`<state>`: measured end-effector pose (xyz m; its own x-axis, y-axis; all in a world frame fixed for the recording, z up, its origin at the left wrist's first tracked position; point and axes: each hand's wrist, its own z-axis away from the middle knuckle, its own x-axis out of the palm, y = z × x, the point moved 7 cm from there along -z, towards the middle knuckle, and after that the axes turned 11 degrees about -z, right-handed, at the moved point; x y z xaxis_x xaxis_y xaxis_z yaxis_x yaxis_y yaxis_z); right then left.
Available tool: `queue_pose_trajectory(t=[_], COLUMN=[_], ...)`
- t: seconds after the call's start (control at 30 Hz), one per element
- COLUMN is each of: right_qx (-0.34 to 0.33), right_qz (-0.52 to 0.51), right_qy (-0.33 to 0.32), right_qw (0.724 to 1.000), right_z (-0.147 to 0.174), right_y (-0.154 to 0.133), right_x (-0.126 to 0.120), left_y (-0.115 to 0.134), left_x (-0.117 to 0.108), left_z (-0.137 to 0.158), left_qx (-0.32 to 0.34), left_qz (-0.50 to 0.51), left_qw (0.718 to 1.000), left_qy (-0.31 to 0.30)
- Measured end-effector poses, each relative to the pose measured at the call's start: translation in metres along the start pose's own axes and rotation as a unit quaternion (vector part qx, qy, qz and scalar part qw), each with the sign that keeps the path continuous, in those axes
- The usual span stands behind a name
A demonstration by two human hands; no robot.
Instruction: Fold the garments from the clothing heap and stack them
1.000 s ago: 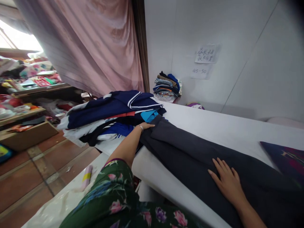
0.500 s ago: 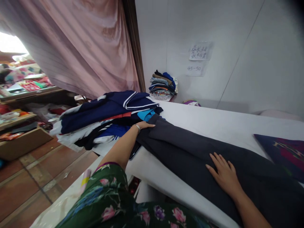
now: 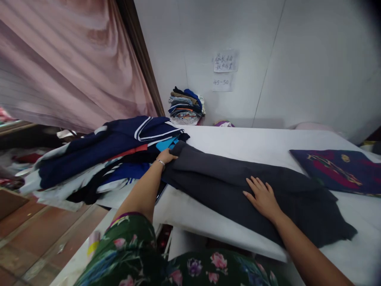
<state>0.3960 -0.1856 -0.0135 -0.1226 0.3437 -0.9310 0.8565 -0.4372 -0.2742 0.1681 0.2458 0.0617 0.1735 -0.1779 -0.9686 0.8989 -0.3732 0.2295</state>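
A long pair of dark grey trousers [image 3: 214, 174], folded lengthwise as far as I can tell, lies across the white table. My left hand [image 3: 166, 156], a bracelet on its wrist, grips the far-left end of the trousers. Its thumb lies on the cloth and the other fingers are partly hidden. My right hand [image 3: 262, 195] rests flat on the middle of the trousers with fingers spread. Beside my left hand is a heap of clothes with a navy garment with white stripes [image 3: 119, 139] on top. A light blue piece [image 3: 166, 143] pokes out of the heap.
The white table [image 3: 238, 139] runs back to a grey wall with handwritten paper signs [image 3: 224, 61]. A folded stack of clothes [image 3: 185, 105] stands at the back. A navy and maroon patterned garment [image 3: 336, 169] lies on the right. A pink curtain [image 3: 98, 59] hangs at left.
My view has turned to the right, bringing the trousers' right end and more of the patterned garment into sight. Both hands keep about the same places on the cloth.
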Motion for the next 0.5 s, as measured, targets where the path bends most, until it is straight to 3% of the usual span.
queue_pose_trajectory(t=[0.13,0.27,0.4,0.5], right_qx=[-0.004,-0.003,-0.001,-0.001], right_qz=[0.003,0.0,0.0,-0.005], right_qy=[-0.002,0.0,0.001,0.0], right_qw=[1.0,1.0,1.0,1.0], right_z=[-0.001,-0.001,0.0,0.0], right_y=[-0.002,-0.001,-0.001,-0.001], right_x=[0.0,0.002,0.004,0.004], left_y=[-0.003,0.002,0.033,0.059], left_x=[0.011,-0.008,-0.031,-0.01], left_z=[0.007,0.021,0.041,0.042], left_qx=[-0.005,-0.01,0.045,0.101], left_qz=[-0.026,-0.072,-0.142,-0.145], left_qw=[0.999,0.997,0.981,0.981], left_qy=[-0.019,0.011,0.127,0.076])
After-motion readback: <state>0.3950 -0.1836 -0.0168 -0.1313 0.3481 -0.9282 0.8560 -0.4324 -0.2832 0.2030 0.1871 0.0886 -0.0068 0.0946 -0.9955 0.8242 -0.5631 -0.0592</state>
